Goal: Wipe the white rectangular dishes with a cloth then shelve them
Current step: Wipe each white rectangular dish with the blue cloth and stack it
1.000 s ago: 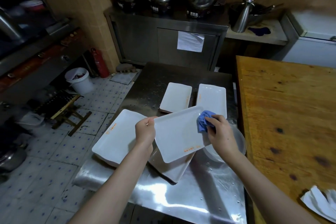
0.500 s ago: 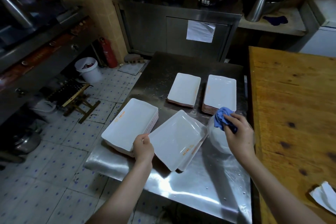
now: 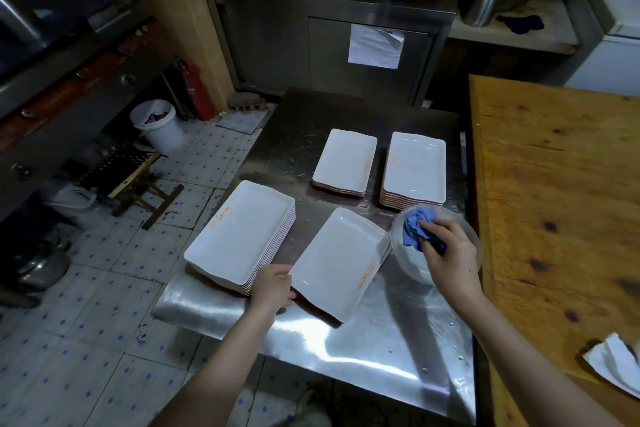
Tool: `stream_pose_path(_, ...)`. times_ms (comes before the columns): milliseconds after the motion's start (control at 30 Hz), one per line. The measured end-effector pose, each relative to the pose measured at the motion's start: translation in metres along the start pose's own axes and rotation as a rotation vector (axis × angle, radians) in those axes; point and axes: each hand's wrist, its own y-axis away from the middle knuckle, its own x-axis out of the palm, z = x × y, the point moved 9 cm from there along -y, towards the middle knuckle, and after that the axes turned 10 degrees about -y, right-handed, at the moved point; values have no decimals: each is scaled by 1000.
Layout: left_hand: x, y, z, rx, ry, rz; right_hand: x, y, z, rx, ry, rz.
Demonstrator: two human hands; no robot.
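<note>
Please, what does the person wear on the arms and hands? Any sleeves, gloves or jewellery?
Nothing worn shows. The left hand and the right hand have no gloves or visible rings. Both forearms are bare to the picture's edge: no sleeve, watch or bracelet.

You have open room along the near strip of the steel counter (image 3: pixel 346 350) and its far end, but the near-left stack (image 3: pixel 242 236), the angled stack (image 3: pixel 341 260), two far stacks (image 3: pixel 346 159) and the clear bowl (image 3: pixel 412 263) crowd the middle with narrow lanes between, and the wooden counter (image 3: pixel 554 184), seemingly higher, walls the right.
</note>
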Motion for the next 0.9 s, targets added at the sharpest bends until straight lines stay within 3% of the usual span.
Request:
stream_pose_path(133, -11, -2, -14, 60, -80, 28, 10, -6, 3, -3, -15, 11)
stream_pose_path(400, -16, -14, -64, 143, 41, 23, 20, -26, 11, -10, -66, 16)
stream_pose_path(900, 39, -93, -168, 193, -44, 189, 14, -66, -23, 97, -84, -29)
